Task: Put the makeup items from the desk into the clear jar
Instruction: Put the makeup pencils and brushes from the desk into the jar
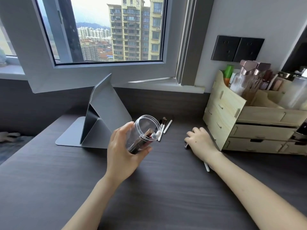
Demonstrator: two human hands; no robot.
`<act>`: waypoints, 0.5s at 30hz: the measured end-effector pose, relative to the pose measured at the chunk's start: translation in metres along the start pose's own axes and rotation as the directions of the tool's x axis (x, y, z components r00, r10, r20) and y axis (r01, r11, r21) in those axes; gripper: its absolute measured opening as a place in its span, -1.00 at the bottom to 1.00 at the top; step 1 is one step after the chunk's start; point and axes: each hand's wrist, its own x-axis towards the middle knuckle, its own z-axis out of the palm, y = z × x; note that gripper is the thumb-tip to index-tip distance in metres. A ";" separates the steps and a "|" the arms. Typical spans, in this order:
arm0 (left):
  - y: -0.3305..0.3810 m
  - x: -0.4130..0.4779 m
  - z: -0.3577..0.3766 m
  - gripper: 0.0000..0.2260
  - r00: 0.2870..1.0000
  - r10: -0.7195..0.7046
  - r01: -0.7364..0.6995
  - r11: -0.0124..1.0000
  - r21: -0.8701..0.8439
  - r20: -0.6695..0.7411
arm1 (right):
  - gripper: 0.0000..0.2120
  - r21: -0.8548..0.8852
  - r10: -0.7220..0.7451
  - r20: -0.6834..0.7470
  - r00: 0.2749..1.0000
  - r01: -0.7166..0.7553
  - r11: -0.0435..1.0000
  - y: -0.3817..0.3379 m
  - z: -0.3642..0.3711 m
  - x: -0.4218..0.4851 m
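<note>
My left hand (123, 151) grips the clear jar (144, 132) and holds it tilted above the desk, mouth facing up and to the right. Several makeup items lie inside the jar, among them a white-tipped stick and dark tubes. Behind the jar, a few white-handled makeup brushes (165, 127) rest on the dark desk (149, 188). My right hand (200, 141) lies knuckles up on the desk, fingers curled over a thin makeup tool (186, 145) whose metal tip pokes out at the left. A white stick (206, 167) shows under my right wrist.
A grey folding stand mirror (103, 113) stands behind my left hand. A wooden drawer organizer (240, 123) with bottles fills the desk's right side, close to my right hand. An open window frame (103, 75) hangs over the back of the desk.
</note>
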 end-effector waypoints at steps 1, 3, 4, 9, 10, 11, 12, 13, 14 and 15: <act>0.000 0.000 0.000 -0.36 1.000 -0.005 0.005 1.000 -0.002 0.002 | -0.83 -0.050 -0.060 -0.048 0.997 0.058 0.997 0.001 0.000 0.003; 0.000 0.000 0.001 -0.35 1.000 -0.009 0.009 1.000 0.000 0.008 | -0.85 -0.100 -0.153 -0.065 0.986 0.146 0.984 0.003 0.001 0.007; 0.000 0.000 0.001 -0.34 1.000 -0.008 0.008 1.000 0.004 0.011 | -0.85 -0.102 -0.197 -0.104 0.975 0.187 0.977 0.003 0.001 0.008; -0.002 0.000 0.001 -0.34 1.000 -0.009 0.009 1.000 0.013 0.012 | -0.78 0.132 -0.102 -0.443 0.891 0.177 0.975 0.001 -0.006 0.017; -0.002 0.000 0.000 -0.34 1.000 -0.013 0.013 1.000 0.015 0.006 | -0.81 0.237 0.009 -0.512 0.859 0.131 0.963 -0.001 -0.016 0.015; -0.003 0.000 0.000 -0.34 1.000 -0.013 0.013 1.000 0.015 0.000 | -0.83 0.347 0.123 -0.570 0.813 0.102 0.932 -0.002 -0.028 0.012; -0.003 0.000 0.000 -0.34 1.000 -0.011 0.011 1.000 0.014 -0.003 | -0.79 0.446 0.216 -0.600 0.771 0.097 0.890 -0.002 -0.043 0.005; -0.003 0.001 0.001 -0.34 1.000 -0.009 0.009 1.000 0.011 -0.005 | -0.74 0.517 0.275 -0.625 0.731 0.123 0.847 -0.003 -0.058 -0.003; -0.003 0.001 0.001 -0.34 1.000 -0.006 0.006 1.000 0.008 -0.007 | -0.73 0.551 0.292 -0.649 0.703 0.170 0.817 -0.003 -0.074 -0.012; -0.002 0.001 0.001 -0.34 1.000 -0.002 0.003 1.000 0.006 -0.009 | -0.74 0.549 0.268 -0.668 0.694 0.216 0.808 -0.004 -0.090 -0.021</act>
